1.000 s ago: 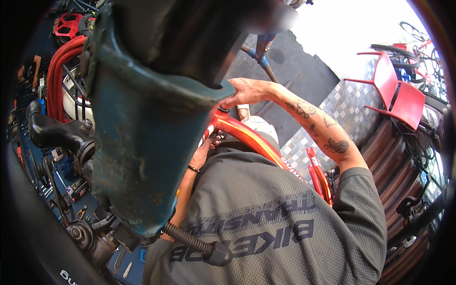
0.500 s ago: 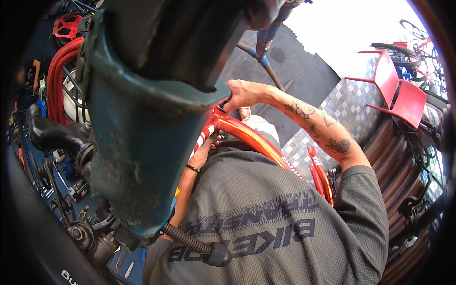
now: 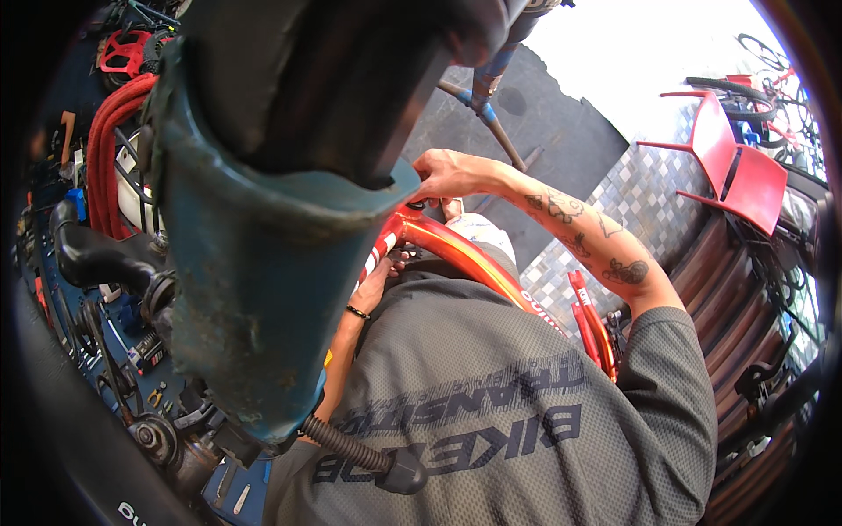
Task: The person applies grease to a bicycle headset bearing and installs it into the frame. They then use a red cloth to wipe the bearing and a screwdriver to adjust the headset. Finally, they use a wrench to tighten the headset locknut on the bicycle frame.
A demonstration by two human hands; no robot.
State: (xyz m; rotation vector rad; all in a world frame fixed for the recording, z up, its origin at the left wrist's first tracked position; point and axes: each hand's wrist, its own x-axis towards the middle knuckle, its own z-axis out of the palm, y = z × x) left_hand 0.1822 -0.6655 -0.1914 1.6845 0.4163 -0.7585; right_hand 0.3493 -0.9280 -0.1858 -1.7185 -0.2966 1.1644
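A red-orange bicycle frame with white stripes lies across in front of my grey shirt. My left hand, with a dark bracelet at the wrist, has its fingers curled around the striped part of the frame. At the frame's upper end my right hand is closed in a pinch just above a black ring. Its fingertips are partly hidden, so what they hold cannot be made out. A large worn blue metal piece with a black insert fills the near left and covers part of the frame.
Tools such as yellow-handled pliers lie on a blue surface at the left, near a red cable bundle. A blue stand leg stands beyond my hands. Red chairs and brown slats are at the right.
My right hand has risen slightly off the top of the frame, uncovering more of the black ring. My left hand stays on the frame.
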